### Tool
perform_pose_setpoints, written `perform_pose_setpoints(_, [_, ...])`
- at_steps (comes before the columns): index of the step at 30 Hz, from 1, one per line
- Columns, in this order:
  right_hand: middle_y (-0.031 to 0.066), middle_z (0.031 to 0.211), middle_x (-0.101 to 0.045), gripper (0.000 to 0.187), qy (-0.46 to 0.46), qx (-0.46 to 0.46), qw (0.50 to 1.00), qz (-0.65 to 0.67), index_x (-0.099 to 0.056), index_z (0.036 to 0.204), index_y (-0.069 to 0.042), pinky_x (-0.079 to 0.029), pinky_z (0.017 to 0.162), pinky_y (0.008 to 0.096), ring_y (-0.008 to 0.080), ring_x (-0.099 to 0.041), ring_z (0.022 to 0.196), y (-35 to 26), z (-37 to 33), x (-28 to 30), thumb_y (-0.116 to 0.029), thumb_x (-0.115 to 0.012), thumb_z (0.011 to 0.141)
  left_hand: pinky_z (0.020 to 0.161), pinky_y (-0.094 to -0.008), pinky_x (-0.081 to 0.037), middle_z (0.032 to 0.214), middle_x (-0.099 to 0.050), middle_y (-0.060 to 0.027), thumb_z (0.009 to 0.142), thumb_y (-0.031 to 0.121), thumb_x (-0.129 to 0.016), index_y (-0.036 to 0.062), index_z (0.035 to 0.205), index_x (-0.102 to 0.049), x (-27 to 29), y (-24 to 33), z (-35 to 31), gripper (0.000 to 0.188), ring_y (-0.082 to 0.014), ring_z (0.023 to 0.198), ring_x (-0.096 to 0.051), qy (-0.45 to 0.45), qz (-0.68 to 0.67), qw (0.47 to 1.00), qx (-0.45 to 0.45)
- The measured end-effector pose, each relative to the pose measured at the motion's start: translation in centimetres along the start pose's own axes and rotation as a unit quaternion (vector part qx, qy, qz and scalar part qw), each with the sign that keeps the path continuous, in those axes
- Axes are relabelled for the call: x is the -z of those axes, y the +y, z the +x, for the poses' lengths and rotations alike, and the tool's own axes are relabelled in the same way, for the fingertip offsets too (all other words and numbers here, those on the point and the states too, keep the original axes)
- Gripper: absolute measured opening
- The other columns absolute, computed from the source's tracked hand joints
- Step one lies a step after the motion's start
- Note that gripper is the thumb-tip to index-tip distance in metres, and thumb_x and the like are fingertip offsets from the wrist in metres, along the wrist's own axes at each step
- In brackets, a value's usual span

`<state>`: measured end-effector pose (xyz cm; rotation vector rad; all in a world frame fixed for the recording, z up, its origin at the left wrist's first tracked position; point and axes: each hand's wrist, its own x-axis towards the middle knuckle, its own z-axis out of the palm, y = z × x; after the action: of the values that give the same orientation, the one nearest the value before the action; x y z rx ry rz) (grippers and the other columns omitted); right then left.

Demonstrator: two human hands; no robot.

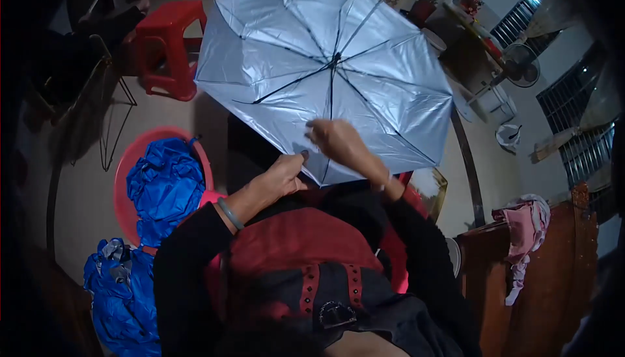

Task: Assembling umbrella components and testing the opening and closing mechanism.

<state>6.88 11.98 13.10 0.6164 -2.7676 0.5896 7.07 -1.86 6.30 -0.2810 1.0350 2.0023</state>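
Note:
A spread umbrella [267, 51] with a silvery inner side lies across my lap and reaches away from me. Its dark ribs fan out from a hub [336, 59] near the far middle. At the near edge of the canopy, the fingers of my left hand [283, 176] are closed on the silver fabric. My right hand [342, 145] hovers over the near panel, its thumb and fingers pinched together. Whatever is in that pinch, if anything, is too small to make out.
To the left stands a pink basin [122, 188] of crumpled blue fabric [166, 181], with more blue fabric [124, 305] nearer me. A red stool [170, 48] is at far left, by another person's leg [114, 25]. Pink cloth [524, 227] hangs over wooden furniture [553, 279] on the right.

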Motion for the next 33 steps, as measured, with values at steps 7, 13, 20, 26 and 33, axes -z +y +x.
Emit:
perform_pose_setpoints(7, [0.0132,0.073,-0.053,0.017,0.076,0.064,0.994,0.036,-0.053,0.092,-0.005,-0.043,0.057,0.0406,0.0313,-0.053,0.068,-0.6,-8.3,-3.3,-0.014,-0.058,0.078,0.059,-0.0404,-0.055,0.091,-0.053,-0.0131,0.085,0.013,-0.050,-0.0040,0.100,-0.047,0.6,-0.7,0.5,0.023,-0.0258,0.073,-0.058,0.004,0.033,0.999,-0.001])
perform_pose_setpoints(13, [0.0073,0.074,-0.049,0.023,0.122,0.178,0.976,-0.004,-0.053,0.090,-0.003,-0.042,0.060,0.0332,0.0230,-0.049,0.070,-2.0,-8.9,-3.4,-0.014,-0.062,0.072,0.045,-0.0347,-0.050,0.076,-0.052,-0.0104,0.087,0.016,-0.051,-0.0029,0.093,-0.045,0.5,-0.5,0.2,0.021,-0.0213,0.059,-0.056,0.025,0.060,0.998,0.018])
perform_pose_setpoints(20, [0.0066,0.078,-0.048,0.025,0.077,0.201,0.975,-0.061,-0.052,0.095,-0.005,-0.041,0.059,0.0309,0.0205,-0.049,0.070,-1.5,-9.4,-3.9,-0.014,-0.057,0.072,0.045,-0.0331,-0.050,0.072,-0.051,-0.0081,0.086,0.017,-0.054,-0.0018,0.093,-0.045,1.4,-0.8,0.8,0.022,-0.0202,0.056,-0.055,0.042,0.057,0.997,0.030])
perform_pose_setpoints(26, [0.0052,0.075,-0.046,0.023,0.101,0.203,0.970,-0.091,-0.051,0.093,-0.006,-0.040,0.060,0.0300,0.0194,-0.048,0.071,-1.5,-9.4,-4.3,-0.017,-0.053,0.073,0.046,-0.0341,-0.049,0.072,-0.052,-0.0072,0.085,0.016,-0.055,0.0002,0.089,-0.048,1.1,0.1,0.2,0.018,-0.0204,0.056,-0.055,0.029,0.124,0.992,0.024])
perform_pose_setpoints(33, [0.0035,0.079,-0.048,0.035,0.126,0.209,0.961,-0.127,-0.049,0.107,-0.002,-0.039,0.059,0.0278,0.0157,-0.050,0.073,-1.7,-8.5,-4.4,-0.017,-0.053,0.075,0.058,-0.0341,-0.051,0.080,-0.056,-0.0082,0.085,0.017,-0.055,0.0026,0.092,-0.051,3.2,1.0,0.7,0.016,-0.0209,0.070,-0.058,0.035,0.074,0.997,-0.001])
